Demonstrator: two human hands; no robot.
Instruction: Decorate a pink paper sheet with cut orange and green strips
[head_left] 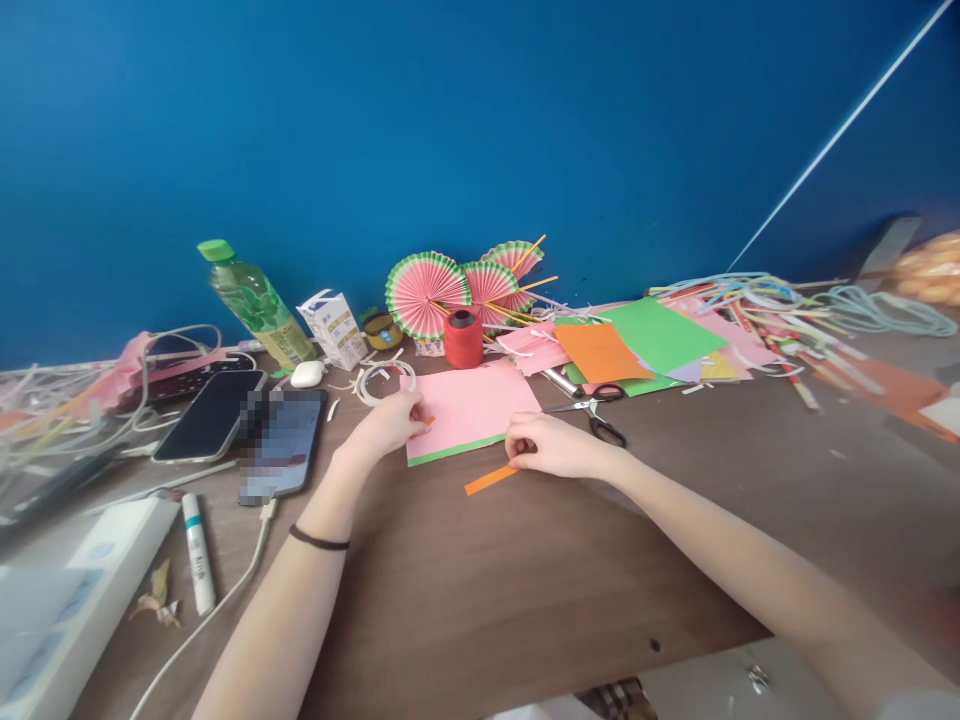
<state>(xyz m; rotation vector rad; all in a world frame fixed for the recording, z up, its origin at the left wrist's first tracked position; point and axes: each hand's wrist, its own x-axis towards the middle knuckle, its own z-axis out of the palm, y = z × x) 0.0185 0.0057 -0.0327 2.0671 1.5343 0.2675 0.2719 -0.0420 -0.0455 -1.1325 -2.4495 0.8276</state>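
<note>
My left hand (391,422) is at the left edge of a pink paper sheet (469,405), its fingers pinched on a small orange paper piece (430,421). A green strip (450,452) runs along the near edge of that sheet. At the sheet's right corner, the fingers of my right hand (551,445) are closed on an orange paper strip (489,481), which sticks out toward the lower left. Black-handled scissors (600,405) lie just beyond my right hand. Behind the pink sheet stands a red spool of thread (463,342).
Watermelon-patterned paper fans (429,290) lean against the blue wall. Coloured paper sheets (664,335) are piled at the back right. A green-capped bottle (259,310), a small carton (334,328), two phones (210,415), a marker (198,555) and a power strip (127,570) are on the left.
</note>
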